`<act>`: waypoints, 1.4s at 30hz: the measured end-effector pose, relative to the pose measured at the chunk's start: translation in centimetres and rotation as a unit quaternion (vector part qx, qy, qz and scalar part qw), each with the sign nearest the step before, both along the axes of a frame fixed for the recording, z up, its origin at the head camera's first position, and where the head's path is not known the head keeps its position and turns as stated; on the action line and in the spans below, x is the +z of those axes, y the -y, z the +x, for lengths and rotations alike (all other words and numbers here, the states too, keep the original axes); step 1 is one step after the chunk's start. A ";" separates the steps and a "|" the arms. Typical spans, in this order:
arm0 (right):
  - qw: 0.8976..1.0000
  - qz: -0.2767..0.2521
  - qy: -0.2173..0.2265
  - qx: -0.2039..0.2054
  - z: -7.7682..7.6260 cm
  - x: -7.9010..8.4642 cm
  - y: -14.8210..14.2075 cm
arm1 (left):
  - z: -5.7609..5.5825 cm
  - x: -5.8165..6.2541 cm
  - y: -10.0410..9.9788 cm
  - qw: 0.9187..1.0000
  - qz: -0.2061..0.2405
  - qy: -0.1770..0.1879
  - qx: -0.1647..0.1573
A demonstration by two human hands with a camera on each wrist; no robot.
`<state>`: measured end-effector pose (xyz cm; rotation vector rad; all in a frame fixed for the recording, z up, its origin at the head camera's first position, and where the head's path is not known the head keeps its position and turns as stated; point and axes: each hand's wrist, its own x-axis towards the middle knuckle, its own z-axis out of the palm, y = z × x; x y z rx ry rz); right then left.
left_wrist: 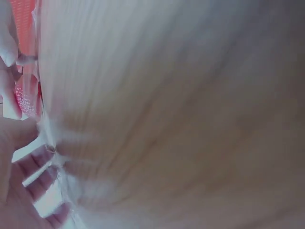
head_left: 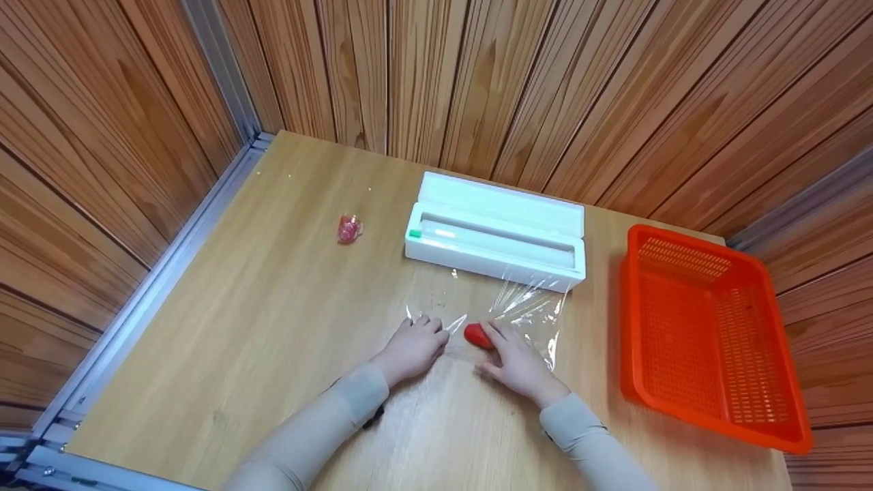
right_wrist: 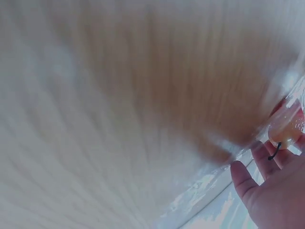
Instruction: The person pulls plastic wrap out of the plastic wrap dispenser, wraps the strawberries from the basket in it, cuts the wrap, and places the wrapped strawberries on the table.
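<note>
A small red fruit point(head_left: 479, 335) lies on clear plastic film point(head_left: 539, 320) spread over the table. My right hand point(head_left: 518, 361) touches the fruit's right end with its fingertips, the thumb held apart. A dark curved stem and a yellowish end of the fruit point(right_wrist: 286, 131) show beyond the fingers in the right wrist view. My left hand point(head_left: 412, 348) rests at the film's left side, a short gap from the fruit. Its fingers point(left_wrist: 40, 179) look loosely spread along the film in the left wrist view. From the film, creases run back to a white film box point(head_left: 491, 262) with its lid raised.
A red fruit wrapped in film point(head_left: 349, 230) sits at the back left of the table. At the right stands an orange perforated basket point(head_left: 631, 327). Wood-panelled walls point(head_left: 436, 75) close off the back and sides.
</note>
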<state>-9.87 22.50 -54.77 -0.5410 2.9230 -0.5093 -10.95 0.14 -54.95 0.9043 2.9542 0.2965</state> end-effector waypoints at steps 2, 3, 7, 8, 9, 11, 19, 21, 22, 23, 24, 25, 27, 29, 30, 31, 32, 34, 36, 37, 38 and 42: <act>1.000 0.005 -0.002 0.005 0.0 -0.1 0.0 | 0.0 0.1 0.0 1.000 -0.002 -0.014 -0.004; 1.000 0.007 -0.001 0.006 0.0 -0.1 0.0 | 0.0 0.2 0.0 1.000 0.002 -0.017 -0.006; 0.999 0.009 -0.026 0.021 -0.2 -0.2 0.0 | -0.3 0.7 -0.1 0.999 0.033 -0.009 -0.010; 0.999 0.011 -0.038 0.026 -0.3 -0.3 0.0 | -0.4 0.9 -0.1 0.999 0.042 -0.004 -0.009; 0.998 0.013 -0.050 0.031 -0.4 -0.3 0.0 | -0.5 1.0 -0.1 0.999 0.050 0.003 -0.006; 0.996 0.015 -0.076 0.041 -0.5 -0.3 0.0 | -0.8 1.2 -0.2 0.998 0.058 0.017 0.002; 0.995 0.002 -0.085 0.049 -1.1 0.2 0.1 | -1.7 1.3 -0.2 0.997 0.071 0.029 0.022; 0.996 -0.002 -0.069 0.048 -1.3 0.3 0.0 | -1.8 1.3 -0.2 0.996 0.075 0.037 0.028; 0.997 -0.005 -0.061 0.048 -1.4 0.4 0.0 | -1.9 1.3 -0.2 0.996 0.076 0.041 0.031; 0.997 -0.009 -0.053 0.048 -1.5 0.5 0.0 | -2.0 1.2 -0.3 0.995 0.076 0.046 0.033; 0.998 -0.013 -0.046 0.048 -1.6 0.6 0.0 | -2.1 1.2 -0.3 0.996 0.074 0.047 0.035; 0.998 -0.019 -0.041 0.049 -1.8 0.7 0.0 | -2.2 1.2 -0.3 0.996 0.072 0.048 0.035; 0.998 -0.033 -0.032 0.049 -2.0 0.8 -0.1 | -2.4 1.2 -0.3 0.996 0.069 0.046 0.035; 0.998 -0.048 -0.024 0.046 -2.2 1.0 -0.1 | -2.6 1.3 -0.3 0.996 0.067 0.045 0.035; 0.998 -0.052 -0.021 0.042 -2.3 1.0 -0.1 | -2.8 1.3 -0.3 0.996 0.068 0.044 0.036; 0.997 -0.058 -0.016 0.038 -2.4 1.0 -0.1 | -2.9 1.4 -0.3 0.996 0.070 0.046 0.037; 0.997 -0.065 -0.009 0.032 -2.5 1.0 -0.1 | -2.9 1.4 -0.4 0.995 0.073 0.049 0.039; 0.997 -0.075 0.001 0.024 -2.7 1.0 -0.1 | -3.1 1.4 -0.4 0.994 0.080 0.054 0.045; 0.995 -0.092 0.018 0.015 -2.9 1.0 0.0 | -3.3 1.4 -0.5 0.994 0.082 0.056 0.050; 0.994 -0.105 0.029 0.010 -2.9 1.0 0.0 | -3.3 1.4 -0.5 0.994 0.082 0.057 0.051; 0.992 -0.119 0.041 0.005 -3.0 1.0 0.0 | -3.4 1.3 -0.6 0.993 0.082 0.058 0.054; 0.984 -0.159 0.080 -0.021 -3.4 1.1 -0.2 | -3.8 1.2 -0.7 0.993 0.084 0.065 0.059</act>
